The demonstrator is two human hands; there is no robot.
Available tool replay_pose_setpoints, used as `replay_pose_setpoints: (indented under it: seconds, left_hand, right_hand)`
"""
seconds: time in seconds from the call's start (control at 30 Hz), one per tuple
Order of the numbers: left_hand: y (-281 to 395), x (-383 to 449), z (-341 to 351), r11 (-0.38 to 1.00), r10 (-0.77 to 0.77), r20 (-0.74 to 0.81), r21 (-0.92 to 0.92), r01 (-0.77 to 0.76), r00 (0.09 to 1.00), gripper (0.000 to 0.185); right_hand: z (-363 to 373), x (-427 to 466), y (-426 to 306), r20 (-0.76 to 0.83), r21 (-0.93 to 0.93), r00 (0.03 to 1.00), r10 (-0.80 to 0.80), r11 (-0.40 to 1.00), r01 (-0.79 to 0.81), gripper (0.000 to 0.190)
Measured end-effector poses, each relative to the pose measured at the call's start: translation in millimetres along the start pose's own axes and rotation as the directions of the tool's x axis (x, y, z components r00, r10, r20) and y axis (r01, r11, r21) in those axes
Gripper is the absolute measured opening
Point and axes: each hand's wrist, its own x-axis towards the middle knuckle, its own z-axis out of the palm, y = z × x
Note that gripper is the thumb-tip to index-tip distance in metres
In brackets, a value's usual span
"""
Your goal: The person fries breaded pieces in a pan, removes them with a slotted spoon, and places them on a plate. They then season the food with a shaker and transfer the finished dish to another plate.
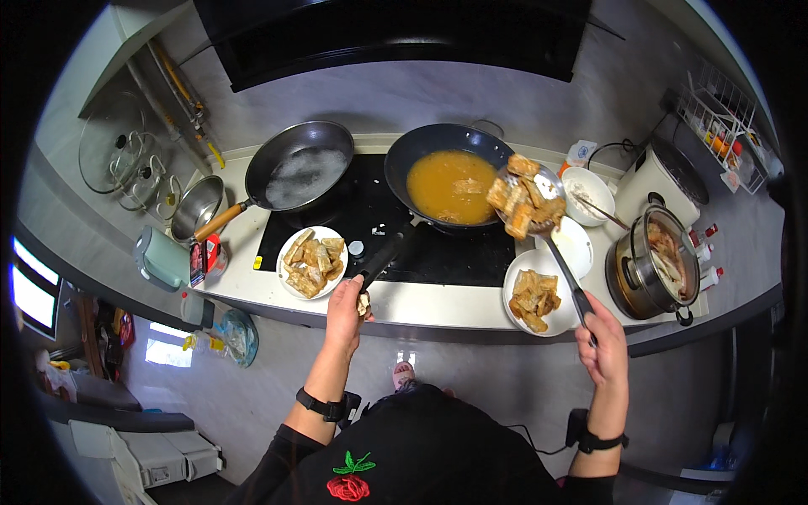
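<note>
My left hand (346,309) grips the black handle (384,257) of a dark wok (399,165). Something small and pale shows under its fingers; I cannot tell what. In the wok is orange-brown liquid (435,189) with a fried piece (468,186) in it. My right hand (605,344) holds a perforated skimmer (550,183) by its black handle. Several browned pieces, apparently fried fish (519,211), are heaped on the skimmer, at the wok's right rim. Below it, a white plate (514,271) bears more such pieces (535,300).
Left of the wok, a wooden-handled pan (259,167) holds clear liquid. Fried pieces fill another white plate (281,278) on the cooktop (435,268). To the right are a white bowl (577,218) with pale powder and a stick in it, a lidded steel pot (622,278) and a cooker (644,170).
</note>
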Motion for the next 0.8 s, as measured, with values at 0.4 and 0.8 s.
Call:
replay_pose_setpoints:
  seconds: [0.4, 0.8]
  left_hand:
    - [7.6, -1.7, 4.6, 0.999, -0.007, -0.004, 0.050, 0.007, 1.000, 0.024]
    - [10.8, -1.4, 3.2, 0.997, -0.020, 0.010, 0.071, 0.019, 1.000, 0.024]
  right_hand:
    - [-64.1, -78.0, 51.2, -0.241, -0.512, 0.967, -0.088, 0.858, -0.049, 0.046]
    - [-53.6, -82.7, 45.9, -0.189, -0.909, 0.929, -0.319, 0.415, -0.042, 0.045]
